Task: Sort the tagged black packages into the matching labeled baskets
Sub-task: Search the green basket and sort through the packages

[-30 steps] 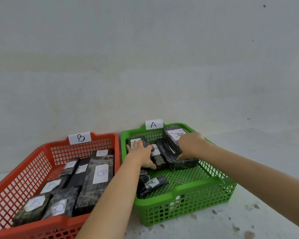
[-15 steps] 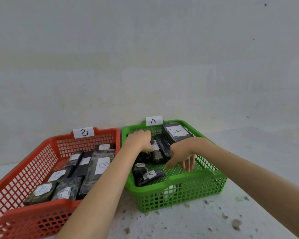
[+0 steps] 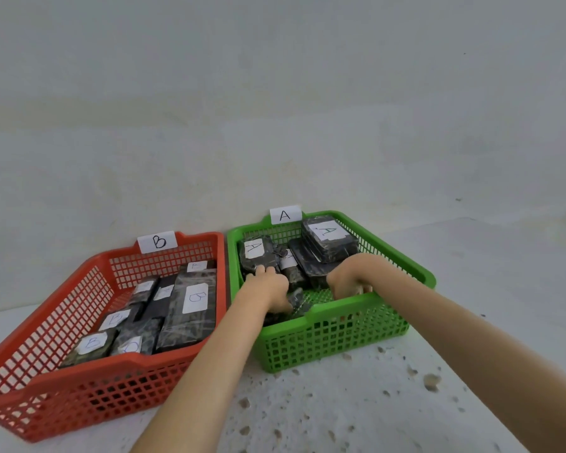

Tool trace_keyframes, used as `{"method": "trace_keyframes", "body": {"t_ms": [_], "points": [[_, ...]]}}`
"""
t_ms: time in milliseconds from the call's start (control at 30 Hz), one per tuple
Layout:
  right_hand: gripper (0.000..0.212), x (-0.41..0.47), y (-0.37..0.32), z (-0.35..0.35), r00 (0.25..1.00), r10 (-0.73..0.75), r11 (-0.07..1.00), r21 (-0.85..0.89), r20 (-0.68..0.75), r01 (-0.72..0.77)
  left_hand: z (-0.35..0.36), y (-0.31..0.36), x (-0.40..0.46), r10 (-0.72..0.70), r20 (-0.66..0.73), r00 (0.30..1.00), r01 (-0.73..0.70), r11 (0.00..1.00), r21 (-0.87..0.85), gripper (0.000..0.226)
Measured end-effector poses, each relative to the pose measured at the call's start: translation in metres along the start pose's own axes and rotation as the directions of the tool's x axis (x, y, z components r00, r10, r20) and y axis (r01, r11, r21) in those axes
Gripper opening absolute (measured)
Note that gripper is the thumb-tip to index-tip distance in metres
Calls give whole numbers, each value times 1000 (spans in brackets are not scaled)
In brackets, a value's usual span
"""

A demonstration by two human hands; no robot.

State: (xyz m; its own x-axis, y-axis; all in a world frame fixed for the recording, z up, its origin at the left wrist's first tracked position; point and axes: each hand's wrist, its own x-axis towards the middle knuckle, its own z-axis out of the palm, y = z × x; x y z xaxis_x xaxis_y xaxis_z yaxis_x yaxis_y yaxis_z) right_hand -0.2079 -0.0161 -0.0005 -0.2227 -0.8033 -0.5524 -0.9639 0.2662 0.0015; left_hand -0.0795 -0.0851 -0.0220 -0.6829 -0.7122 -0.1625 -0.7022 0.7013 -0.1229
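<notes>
Both hands, left (image 3: 268, 289) and right (image 3: 348, 282), reach inside the green basket (image 3: 340, 305); their grip is hidden. Stacked packages (image 3: 329, 240) may topple if bumped.

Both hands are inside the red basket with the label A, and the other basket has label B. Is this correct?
Not quite: the head view shows the left hand and right hand in the green basket labelled A; the red basket carries B.

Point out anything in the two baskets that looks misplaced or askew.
No tag I can read is in the wrong basket. In the green plastic basket, the black packages lie in a tilted, overlapping heap, while those in the red plastic basket lie flatter. Both the left hand and right hand reach into the green one.
</notes>
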Motion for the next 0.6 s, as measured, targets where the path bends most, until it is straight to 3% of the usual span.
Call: {"method": "trace_keyframes", "body": {"t_ms": [67, 133, 233, 300, 400, 467, 533, 600], "points": [[41, -1, 10, 0, 994, 34, 999, 44, -101, -30, 0, -2, 0, 1, -109, 994, -13, 994, -108, 41], [28, 1, 20, 0, 990, 37, 979, 203, -134, -10, -1, -1, 0, -5, -232, 973, -64, 956, -287, 34], [27, 1, 24, 5, 984, -8, 918, 388, -179, 78, -2, 0, 4, -43, -265, 963, -87, 883, -461, 25], [40, 6, 23, 12, 968, -6, 944, 318, -250, 88, -2, -1, 6, -40, -244, 969, -80, 884, -461, 36], [38, 11, 22, 17, 973, -3, 980, 195, -233, 49, 0, -1, 8, -61, -217, 974, -55, 869, -492, 45], [49, 8, 20, 16, 951, 17, 966, 249, -310, 64, 1, -1, 9, -71, -196, 978, -40, 859, -510, 51], [59, 12, 20, 15, 890, 58, 847, 495, -452, 196, 1, -3, 11, -96, -216, 972, -49, 811, -583, 51], [64, 13, 17, 11, 886, 67, 588, 736, -458, 336, 0, -3, 10, -119, -280, 953, -92, 763, -640, 45]]}}
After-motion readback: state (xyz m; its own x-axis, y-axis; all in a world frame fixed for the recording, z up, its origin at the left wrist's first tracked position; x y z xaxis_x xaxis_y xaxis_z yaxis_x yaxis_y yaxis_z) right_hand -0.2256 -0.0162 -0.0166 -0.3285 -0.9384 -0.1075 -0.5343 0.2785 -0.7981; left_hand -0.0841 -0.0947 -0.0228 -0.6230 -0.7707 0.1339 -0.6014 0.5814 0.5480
